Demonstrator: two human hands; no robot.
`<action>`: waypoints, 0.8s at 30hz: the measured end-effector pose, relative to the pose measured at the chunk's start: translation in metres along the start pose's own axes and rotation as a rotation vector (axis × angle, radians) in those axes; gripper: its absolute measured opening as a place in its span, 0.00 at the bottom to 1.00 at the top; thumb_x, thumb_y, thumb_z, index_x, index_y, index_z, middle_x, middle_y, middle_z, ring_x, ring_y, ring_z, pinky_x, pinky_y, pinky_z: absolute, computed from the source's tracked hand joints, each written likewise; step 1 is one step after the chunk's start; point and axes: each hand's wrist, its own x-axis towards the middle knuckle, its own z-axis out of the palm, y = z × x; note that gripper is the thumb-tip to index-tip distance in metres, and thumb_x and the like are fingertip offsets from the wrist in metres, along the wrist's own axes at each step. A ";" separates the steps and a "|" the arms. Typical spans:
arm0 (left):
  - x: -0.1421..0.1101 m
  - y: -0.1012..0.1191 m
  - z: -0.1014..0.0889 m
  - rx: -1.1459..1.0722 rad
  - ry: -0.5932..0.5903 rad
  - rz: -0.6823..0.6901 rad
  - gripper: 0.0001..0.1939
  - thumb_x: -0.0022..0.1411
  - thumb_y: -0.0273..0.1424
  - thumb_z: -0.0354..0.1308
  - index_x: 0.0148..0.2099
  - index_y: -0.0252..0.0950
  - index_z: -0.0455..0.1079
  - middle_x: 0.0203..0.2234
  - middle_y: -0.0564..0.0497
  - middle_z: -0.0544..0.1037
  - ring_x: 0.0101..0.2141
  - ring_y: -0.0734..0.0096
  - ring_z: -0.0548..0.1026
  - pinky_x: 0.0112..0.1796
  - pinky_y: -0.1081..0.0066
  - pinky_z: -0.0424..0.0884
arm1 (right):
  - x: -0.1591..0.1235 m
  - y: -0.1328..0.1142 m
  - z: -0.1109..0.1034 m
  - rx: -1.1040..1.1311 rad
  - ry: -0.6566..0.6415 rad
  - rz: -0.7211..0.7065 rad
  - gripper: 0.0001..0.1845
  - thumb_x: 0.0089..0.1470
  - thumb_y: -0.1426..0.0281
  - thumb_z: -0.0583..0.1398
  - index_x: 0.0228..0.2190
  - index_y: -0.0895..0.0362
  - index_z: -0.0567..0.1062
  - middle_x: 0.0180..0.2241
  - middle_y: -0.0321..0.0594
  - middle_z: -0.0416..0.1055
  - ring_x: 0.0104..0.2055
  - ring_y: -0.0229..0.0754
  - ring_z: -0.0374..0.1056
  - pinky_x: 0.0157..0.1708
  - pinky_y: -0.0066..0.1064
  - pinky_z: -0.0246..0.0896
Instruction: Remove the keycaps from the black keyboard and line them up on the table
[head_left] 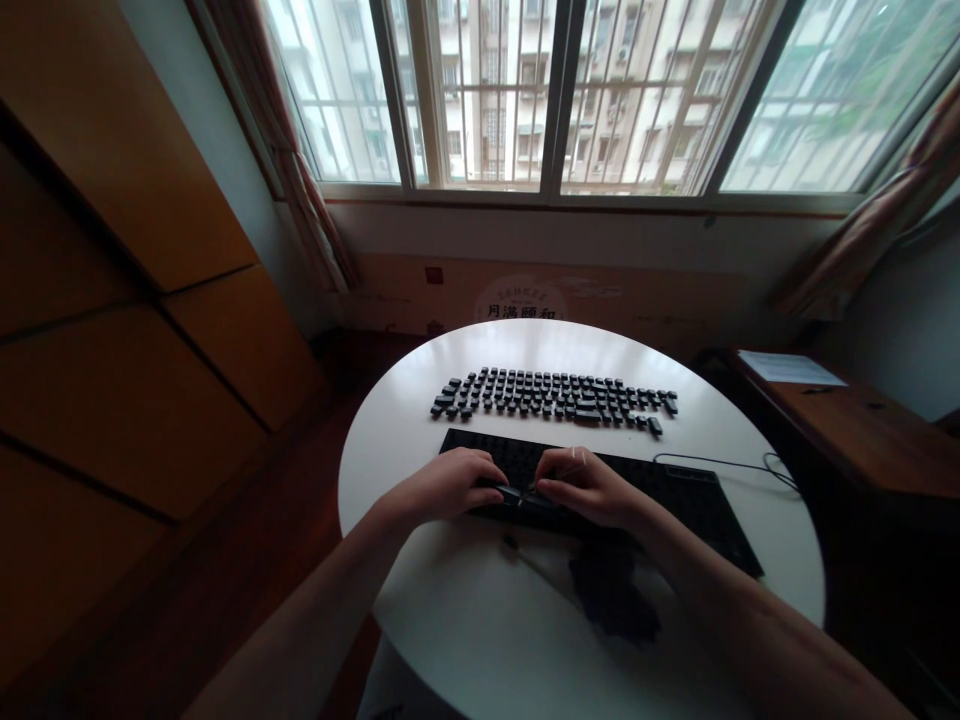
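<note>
A black keyboard base (675,500) lies on a white round table (420,610), its keycaps off over much of what shows. Over its left half, my left hand (457,482) pinches a long black piece (511,494), which looks like a long keycap. Close beside it, my right hand (589,487) has thumb and forefinger pressed together near the other end of that piece; what they grip is too dark to tell. Beyond the base, loose black keycaps (555,392) are laid out in rows.
Near my side lie a dark blue cloth (616,592) and a thin stick with a dark tip (511,542). A black cable (720,460) runs right from the keyboard. At the right stands a brown wooden desk (862,430) with white paper (791,368).
</note>
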 end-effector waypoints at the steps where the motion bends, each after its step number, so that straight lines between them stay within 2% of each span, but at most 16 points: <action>1: 0.000 -0.001 0.001 -0.008 -0.002 0.007 0.10 0.63 0.34 0.60 0.45 0.38 0.78 0.37 0.49 0.78 0.36 0.66 0.75 0.37 0.73 0.67 | 0.000 -0.002 0.005 -0.048 0.031 -0.042 0.16 0.60 0.59 0.58 0.31 0.60 0.72 0.21 0.32 0.61 0.22 0.32 0.56 0.20 0.22 0.51; 4: 0.001 -0.004 0.002 -0.029 -0.006 0.020 0.11 0.63 0.35 0.60 0.44 0.38 0.78 0.37 0.49 0.78 0.36 0.67 0.75 0.36 0.73 0.67 | 0.000 -0.006 0.018 -0.224 0.121 -0.184 0.11 0.60 0.64 0.58 0.29 0.58 0.71 0.24 0.35 0.64 0.24 0.33 0.58 0.24 0.24 0.53; 7: 0.002 -0.006 0.003 -0.024 -0.011 0.019 0.11 0.62 0.35 0.60 0.44 0.38 0.78 0.37 0.49 0.78 0.36 0.67 0.75 0.36 0.73 0.67 | 0.001 -0.008 0.029 -0.327 0.153 -0.272 0.07 0.60 0.68 0.57 0.30 0.57 0.69 0.26 0.35 0.65 0.25 0.34 0.60 0.26 0.24 0.54; 13: 0.002 -0.007 0.005 -0.015 -0.009 0.025 0.10 0.62 0.35 0.60 0.44 0.39 0.78 0.37 0.49 0.78 0.37 0.67 0.75 0.38 0.73 0.67 | 0.000 -0.012 0.046 -0.635 -0.012 -0.442 0.10 0.61 0.65 0.57 0.29 0.55 0.71 0.26 0.37 0.67 0.26 0.36 0.61 0.27 0.27 0.52; 15: 0.001 -0.008 0.005 -0.021 -0.006 0.031 0.11 0.62 0.35 0.60 0.45 0.39 0.78 0.37 0.49 0.79 0.37 0.67 0.76 0.38 0.73 0.67 | 0.000 -0.013 0.046 -0.670 -0.041 -0.464 0.10 0.61 0.65 0.57 0.28 0.55 0.71 0.27 0.37 0.67 0.26 0.36 0.62 0.27 0.28 0.53; 17: 0.001 -0.008 0.006 -0.027 0.004 0.033 0.11 0.62 0.35 0.61 0.45 0.39 0.78 0.37 0.49 0.79 0.37 0.67 0.76 0.38 0.73 0.67 | -0.001 -0.012 0.043 -0.578 0.008 -0.419 0.09 0.61 0.66 0.57 0.30 0.55 0.71 0.27 0.37 0.67 0.25 0.35 0.61 0.26 0.27 0.53; 21: -0.002 -0.009 0.007 -0.019 0.029 0.025 0.11 0.61 0.35 0.62 0.46 0.41 0.78 0.36 0.50 0.78 0.36 0.67 0.75 0.37 0.73 0.66 | 0.000 -0.004 0.034 -0.265 0.225 -0.252 0.10 0.61 0.66 0.57 0.29 0.57 0.70 0.25 0.36 0.66 0.24 0.34 0.60 0.24 0.25 0.54; 24: -0.003 -0.009 0.008 -0.024 0.035 0.018 0.11 0.61 0.35 0.62 0.45 0.41 0.78 0.36 0.50 0.78 0.36 0.68 0.75 0.36 0.73 0.66 | 0.002 0.002 0.035 -0.026 0.278 -0.120 0.13 0.61 0.62 0.58 0.29 0.58 0.70 0.22 0.35 0.64 0.22 0.33 0.59 0.22 0.25 0.55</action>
